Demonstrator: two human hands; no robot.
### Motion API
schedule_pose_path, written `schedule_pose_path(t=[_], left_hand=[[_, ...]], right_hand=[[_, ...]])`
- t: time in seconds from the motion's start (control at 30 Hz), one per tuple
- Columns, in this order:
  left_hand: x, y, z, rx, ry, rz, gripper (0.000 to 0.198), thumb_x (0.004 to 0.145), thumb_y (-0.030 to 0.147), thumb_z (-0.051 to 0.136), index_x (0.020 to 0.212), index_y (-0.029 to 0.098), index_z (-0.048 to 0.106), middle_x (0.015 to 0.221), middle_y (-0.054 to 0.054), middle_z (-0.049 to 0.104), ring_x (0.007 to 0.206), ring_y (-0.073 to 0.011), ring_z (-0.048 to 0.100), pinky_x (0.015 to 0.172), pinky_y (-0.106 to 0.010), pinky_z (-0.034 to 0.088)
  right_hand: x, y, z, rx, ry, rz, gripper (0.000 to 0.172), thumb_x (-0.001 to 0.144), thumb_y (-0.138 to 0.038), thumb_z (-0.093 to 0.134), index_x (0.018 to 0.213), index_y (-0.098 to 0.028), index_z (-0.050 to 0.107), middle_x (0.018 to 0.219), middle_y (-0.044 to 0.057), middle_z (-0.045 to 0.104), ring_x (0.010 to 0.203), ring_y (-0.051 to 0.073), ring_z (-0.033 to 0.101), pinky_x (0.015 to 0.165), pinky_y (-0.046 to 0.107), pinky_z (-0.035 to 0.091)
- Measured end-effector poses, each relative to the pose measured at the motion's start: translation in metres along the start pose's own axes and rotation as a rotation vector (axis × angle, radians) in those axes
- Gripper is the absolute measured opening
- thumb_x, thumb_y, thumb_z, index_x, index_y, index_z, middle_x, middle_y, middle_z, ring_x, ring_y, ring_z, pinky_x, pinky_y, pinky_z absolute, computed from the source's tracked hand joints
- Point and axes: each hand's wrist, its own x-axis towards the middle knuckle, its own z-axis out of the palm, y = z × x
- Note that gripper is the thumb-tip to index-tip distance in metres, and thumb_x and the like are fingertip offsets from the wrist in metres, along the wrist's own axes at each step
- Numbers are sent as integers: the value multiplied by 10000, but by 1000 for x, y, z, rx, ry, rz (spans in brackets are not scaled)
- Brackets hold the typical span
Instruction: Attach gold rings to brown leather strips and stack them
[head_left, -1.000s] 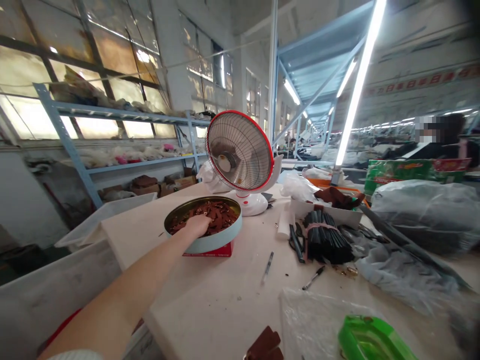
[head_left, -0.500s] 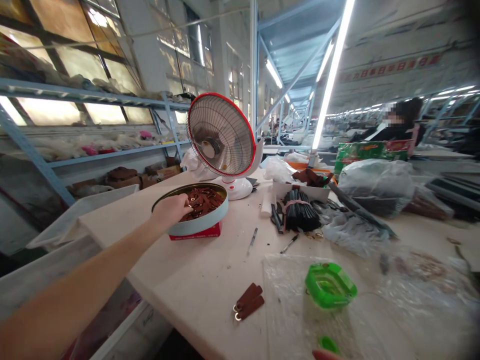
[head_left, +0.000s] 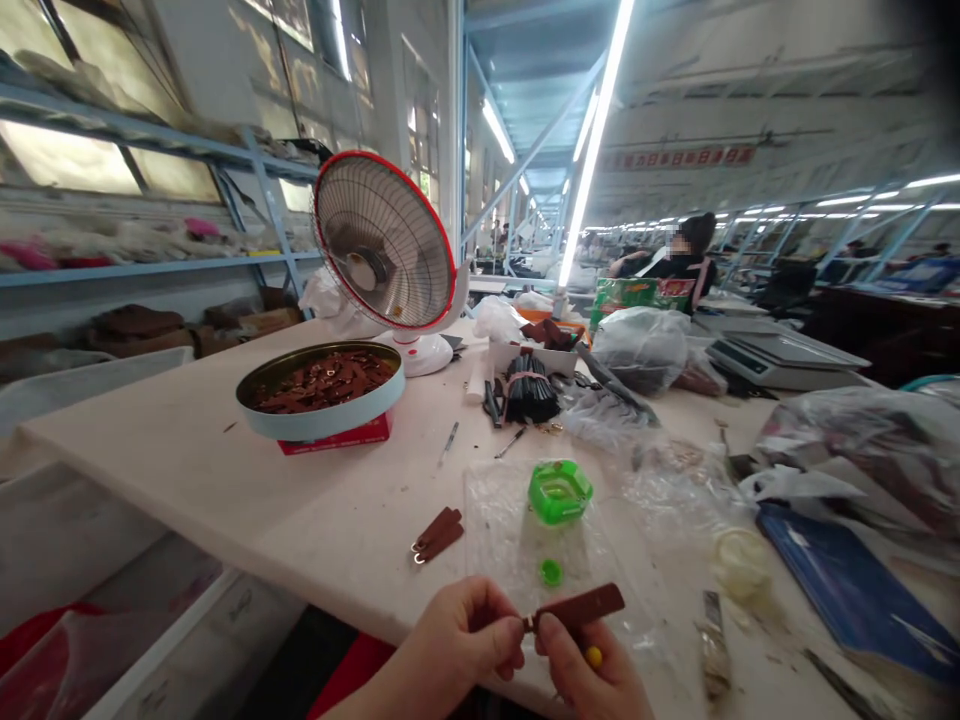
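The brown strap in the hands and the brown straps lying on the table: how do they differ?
The held strap is pinched by the left hand and right hand; the loose straps lie on the table, untouched. The held strap is single, while the loose straps lie bunched together. The held strap's metal end is partly covered; the loose straps show two rings plainly. All are brown, flat strips with metal at one end.

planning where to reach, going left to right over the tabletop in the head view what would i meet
Tin → loose tabs → green dish → flat blue item.
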Motion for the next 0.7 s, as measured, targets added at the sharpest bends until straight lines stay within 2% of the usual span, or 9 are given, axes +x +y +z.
schedule_pose_path(t=[0.13, 0.23, 0.33, 0.47, 0.6, 0.7], left_hand=[[-2, -3, 6, 364, 137, 88, 108, 691, 255, 511, 629, 170, 486, 565, 16, 534, 533, -107, 455, 503, -222, 328], [-4, -8, 11, 585, 222, 137, 126, 708, 257, 496, 614, 174, 499, 594, 0, 556, 564, -123, 480, 520, -233, 330], [-3, -12, 13, 535, 252, 98, 135, 720, 262, 480, 612, 180, 475, 584, 7, 538, 558, -122, 479, 513, -224, 340], [1, -14, 14, 455, 257, 77, 136, 723, 263, 473, 613, 185, 455, 581, 20, 509, 561, -117, 459, 508, -212, 345], [3, -16, 15, 504, 264, 78, 142, 732, 270, 475, 622, 180, 472, 588, 9, 533, 549, -121, 464, 506, -223, 341], [0, -16, 12, 497, 234, 79, 149, 750, 265, 476, 645, 166, 510, 607, -4, 559, 570, -127, 488, 522, -224, 359]], right_hand=[[-1, 8, 5, -18, -27, 50, 443, 595, -599, 684, 607, -162, 617, 453, -31, 498, 411, 100, 366, 377, 227, 230], [1, 16, 8, -34, -37, 45, 443, 600, -602, 675, 586, -166, 599, 466, -28, 502, 453, 125, 438, 420, 226, 319], [3, 20, 8, -16, -47, 67, 448, 602, -598, 682, 607, -156, 605, 477, -25, 511, 451, 118, 450, 443, 216, 352], [0, 21, 9, 100, -74, 209, 488, 575, -611, 704, 667, -143, 602, 397, -81, 386, 347, 57, 293, 349, 163, 194], [0, 24, 10, 151, -30, 224, 443, 560, -563, 747, 657, -157, 599, 425, -85, 376, 382, 62, 309, 357, 163, 203], [3, 27, 6, 138, -60, 207, 400, 580, -522, 756, 684, -160, 619, 449, -82, 386, 396, 64, 311, 350, 167, 198]])
